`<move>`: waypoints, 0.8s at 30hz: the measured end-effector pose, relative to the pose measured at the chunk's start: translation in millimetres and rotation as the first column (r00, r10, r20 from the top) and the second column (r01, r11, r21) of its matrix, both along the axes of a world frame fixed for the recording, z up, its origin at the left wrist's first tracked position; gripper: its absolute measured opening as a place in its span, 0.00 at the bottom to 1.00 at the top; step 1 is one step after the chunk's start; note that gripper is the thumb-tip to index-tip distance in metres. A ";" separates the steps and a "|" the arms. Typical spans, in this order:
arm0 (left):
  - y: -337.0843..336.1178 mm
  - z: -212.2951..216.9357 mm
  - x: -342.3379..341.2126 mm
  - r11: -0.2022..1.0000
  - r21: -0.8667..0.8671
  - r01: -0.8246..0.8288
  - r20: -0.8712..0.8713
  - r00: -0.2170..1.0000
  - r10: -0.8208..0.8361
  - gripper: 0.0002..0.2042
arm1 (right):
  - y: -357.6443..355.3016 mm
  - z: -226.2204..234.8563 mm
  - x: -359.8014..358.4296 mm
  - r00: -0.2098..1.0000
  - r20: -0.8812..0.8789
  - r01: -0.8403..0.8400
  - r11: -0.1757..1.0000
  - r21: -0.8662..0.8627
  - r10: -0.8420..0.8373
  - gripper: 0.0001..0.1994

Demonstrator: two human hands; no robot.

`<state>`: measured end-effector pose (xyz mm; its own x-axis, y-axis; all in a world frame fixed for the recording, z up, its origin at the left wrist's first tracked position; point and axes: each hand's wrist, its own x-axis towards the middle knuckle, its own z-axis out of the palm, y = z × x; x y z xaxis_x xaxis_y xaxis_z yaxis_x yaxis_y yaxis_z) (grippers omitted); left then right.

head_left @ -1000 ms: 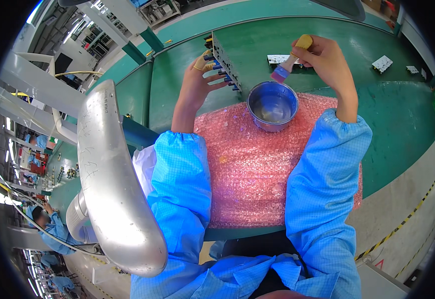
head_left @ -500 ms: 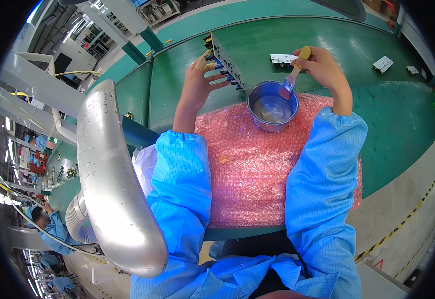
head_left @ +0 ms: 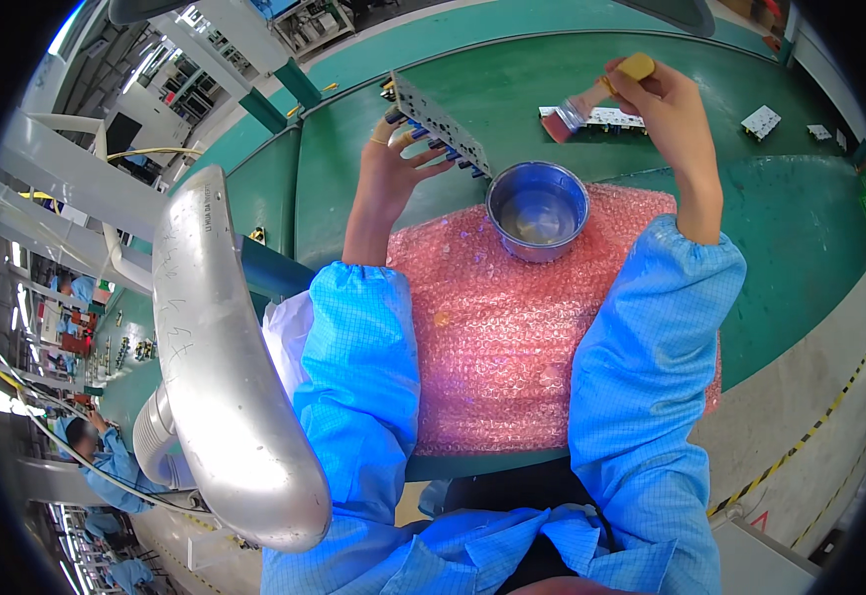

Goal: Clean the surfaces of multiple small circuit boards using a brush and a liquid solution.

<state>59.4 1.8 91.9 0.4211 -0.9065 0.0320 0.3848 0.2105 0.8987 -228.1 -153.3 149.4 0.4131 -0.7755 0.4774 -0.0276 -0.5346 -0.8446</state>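
A populated circuit board (head_left: 443,124) is gripped aslant in the left hand (head_left: 385,178), left of a metal bowl (head_left: 540,252), seemingly holding liquid, on pink bubble wrap (head_left: 502,347). A flat brush (head_left: 579,108) is grasped in the right hand (head_left: 668,107), partly hiding another board (head_left: 613,118). The view leftward is blocked by a silver extraction hood (head_left: 220,347).

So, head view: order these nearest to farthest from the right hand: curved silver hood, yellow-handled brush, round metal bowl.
1. Yellow-handled brush, held in the right hand.
2. Round metal bowl, below and left.
3. Curved silver hood, far left.
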 end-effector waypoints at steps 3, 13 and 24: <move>-0.8 -1.9 4.3 0.997 -0.079 0.015 -0.089 0.996 -0.022 0.30 | 17.5 10.5 14.1 0.983 0.182 -0.057 0.994 0.097 0.038 0.13; -3.7 11.4 -37.4 0.932 -0.358 0.061 -0.254 0.954 -0.160 0.35 | 48.6 13.4 64.0 0.701 0.656 -0.485 0.861 0.155 0.278 0.14; -4.0 13.5 -59.9 0.903 -0.406 0.139 -0.169 0.960 -0.224 0.35 | 61.7 14.4 75.0 0.722 0.626 -0.494 0.853 0.169 0.294 0.14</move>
